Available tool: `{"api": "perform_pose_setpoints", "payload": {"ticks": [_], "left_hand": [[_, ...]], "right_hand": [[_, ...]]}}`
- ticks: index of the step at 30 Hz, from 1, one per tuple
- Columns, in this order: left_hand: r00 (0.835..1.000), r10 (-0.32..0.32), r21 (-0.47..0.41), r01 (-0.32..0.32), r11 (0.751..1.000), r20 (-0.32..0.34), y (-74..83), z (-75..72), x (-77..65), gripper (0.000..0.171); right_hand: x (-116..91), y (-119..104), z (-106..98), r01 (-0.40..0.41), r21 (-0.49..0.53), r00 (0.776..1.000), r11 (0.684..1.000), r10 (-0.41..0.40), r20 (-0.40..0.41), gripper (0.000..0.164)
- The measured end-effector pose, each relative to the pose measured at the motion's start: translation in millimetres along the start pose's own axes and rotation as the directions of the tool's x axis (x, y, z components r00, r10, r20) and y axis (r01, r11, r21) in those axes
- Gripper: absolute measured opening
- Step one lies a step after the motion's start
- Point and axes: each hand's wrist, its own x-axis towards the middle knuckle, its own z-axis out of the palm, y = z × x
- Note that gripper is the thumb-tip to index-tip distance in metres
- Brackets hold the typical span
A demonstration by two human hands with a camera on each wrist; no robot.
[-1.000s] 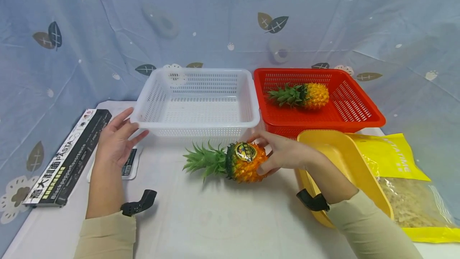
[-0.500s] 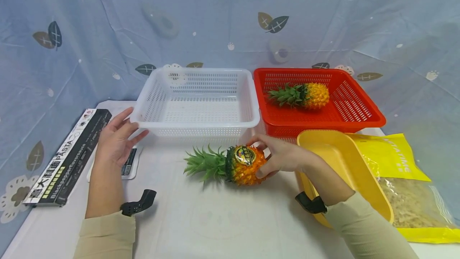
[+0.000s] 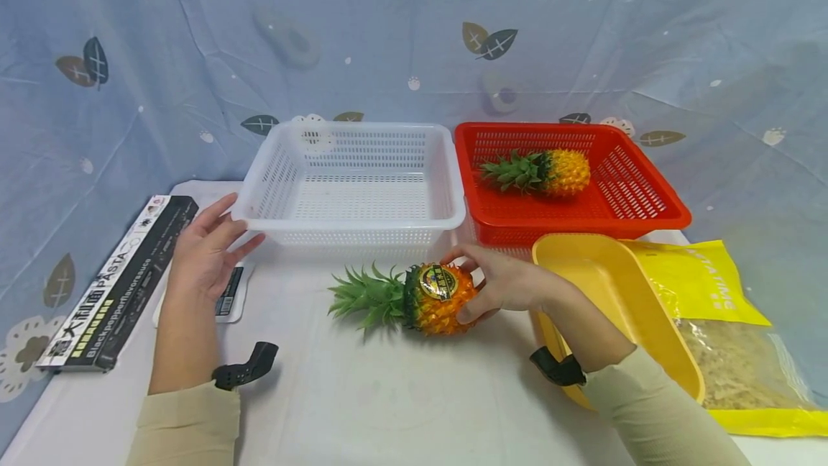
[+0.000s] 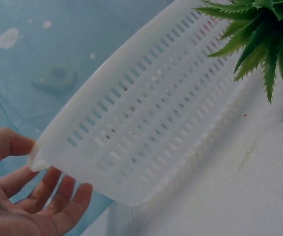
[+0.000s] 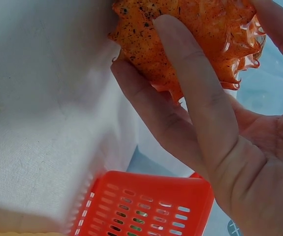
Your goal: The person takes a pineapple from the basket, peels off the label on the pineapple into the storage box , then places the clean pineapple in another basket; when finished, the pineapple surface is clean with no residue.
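Soft, even head-view light, faint shadows on the white tablecloth (image 3: 394, 401); wrist views dimmer.

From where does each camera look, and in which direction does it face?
Head: worn there, facing forward and down over the white-covered table; the left hand, right hand and beige sleeves show.
Left wrist: worn there, facing the white perforated plastic basket; the left hand shows.
Right wrist: worn there, facing the orange spiky pineapple; the right hand shows.
Shared: head and right wrist both show the red perforated plastic basket.
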Motion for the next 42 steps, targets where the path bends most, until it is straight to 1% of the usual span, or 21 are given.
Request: {"api": "perform_pose_setpoints", "payload": {"ticks": [3, 6, 8, 10, 11, 13, 18, 20, 22, 24, 25, 27, 29, 31, 32, 34, 35, 36, 38, 39, 42], "left_hand": [[1.000, -0.012, 0.002, 0.012, 1.000, -0.002, 1.6, -0.3, 0.1, 0.067], [0.999, -0.031, 0.037, 0.033, 0.999, -0.031, 3.8, 0.8, -0.2, 0.067], [0.997, -0.037, 0.095, 0.044, 0.994, -0.067, 6.3, 2.5, -1.8, 0.066], [0.994, -0.029, 0.183, 0.049, 0.982, -0.110, 10.0, 4.8, -4.6, 0.063], [0.991, -0.018, 0.233, 0.048, 0.971, -0.131, 12.2, 6.1, -6.1, 0.061], [0.986, 0.016, 0.339, 0.041, 0.940, -0.166, 17.4, 8.8, -9.7, 0.058], [0.967, 0.124, 0.497, 0.004, 0.868, -0.224, 31.1, 16.7, -21.3, 0.053], [0.958, 0.160, 0.487, -0.026, 0.873, -0.236, 36.1, 19.9, -27.2, 0.051], [0.955, 0.189, 0.460, -0.066, 0.885, -0.227, 39.9, 22.5, -32.8, 0.048], [0.959, 0.216, 0.423, -0.121, 0.898, -0.182, 42.3, 23.9, -37.9, 0.045], [0.963, 0.225, 0.400, -0.151, 0.904, -0.145, 42.8, 24.0, -40.0, 0.044], [0.968, 0.243, 0.398, -0.202, 0.895, -0.056, 43.0, 24.8, -43.5, 0.043], [0.967, 0.252, 0.433, -0.244, 0.868, 0.039, 43.2, 26.5, -46.7, 0.044], [0.957, 0.257, 0.488, -0.291, 0.823, 0.136, 43.3, 29.2, -50.0, 0.043], [0.948, 0.259, 0.512, -0.319, 0.798, 0.187, 43.5, 31.1, -51.4, 0.043], [0.923, 0.254, 0.564, -0.379, 0.734, 0.289, 43.4, 35.2, -54.3, 0.043], [0.907, 0.249, 0.581, -0.410, 0.703, 0.339, 43.4, 37.7, -55.6, 0.042], [0.889, 0.241, 0.588, -0.441, 0.678, 0.389, 43.1, 40.3, -56.6, 0.042], [0.853, 0.208, 0.566, -0.481, 0.670, 0.479, 42.4, 45.4, -57.8, 0.042], [0.840, 0.185, 0.567, -0.490, 0.662, 0.510, 41.9, 48.0, -58.6, 0.042], [0.813, 0.111, 0.571, -0.491, 0.658, 0.572, 40.0, 54.8, -60.4, 0.043]], "right_hand": [[-1, -1, 0, 0.002, -0.011, 1.000, 1.000, -0.002, -0.007, 0.077], [-2, -1, 0, 0.005, -0.019, 1.000, 1.000, -0.005, -0.014, 0.077], [-2, -1, 1, 0.006, -0.022, 1.000, 1.000, -0.007, -0.014, 0.076], [-2, -1, 1, 0.009, -0.024, 1.000, 1.000, -0.009, -0.012, 0.076], [-2, 0, 1, 0.008, -0.023, 1.000, 1.000, -0.009, -0.011, 0.076], [-1, 0, 1, 0.009, -0.023, 1.000, 1.000, -0.010, -0.010, 0.076], [-1, 1, 0, 0.001, -0.031, 1.000, 1.000, -0.002, -0.016, 0.076], [-1, 1, 0, 0.001, -0.039, 1.000, 0.999, -0.001, -0.015, 0.076], [-1, 1, 0, 0.002, -0.049, 1.000, 0.999, -0.003, -0.014, 0.076], [0, 1, 0, 0.006, -0.058, 1.000, 0.998, -0.007, -0.011, 0.076], [0, 1, -1, 0.007, -0.060, 1.000, 0.998, -0.008, -0.009, 0.076], [0, 1, -1, 0.008, -0.066, 1.000, 0.998, -0.009, -0.010, 0.076], [0, 1, 0, 0.009, -0.071, 1.000, 0.997, -0.010, -0.011, 0.076], [0, 1, 0, 0.009, -0.074, 1.000, 0.997, -0.010, -0.012, 0.076], [0, 0, 0, 0.009, -0.075, 1.000, 0.997, -0.010, -0.013, 0.076], [0, 0, 0, 0.011, -0.072, 1.000, 0.997, -0.011, -0.012, 0.077], [0, 0, 0, 0.010, -0.069, 1.000, 0.998, -0.011, -0.012, 0.077], [0, 0, 0, 0.010, -0.070, 1.000, 0.998, -0.011, -0.013, 0.077], [0, 0, 0, 0.008, -0.065, 1.000, 0.998, -0.009, -0.014, 0.076], [0, 0, 0, 0.007, -0.064, 1.000, 0.998, -0.008, -0.015, 0.076], [-1, 0, 0, 0.006, -0.056, 1.000, 0.998, -0.007, -0.014, 0.076]]}}
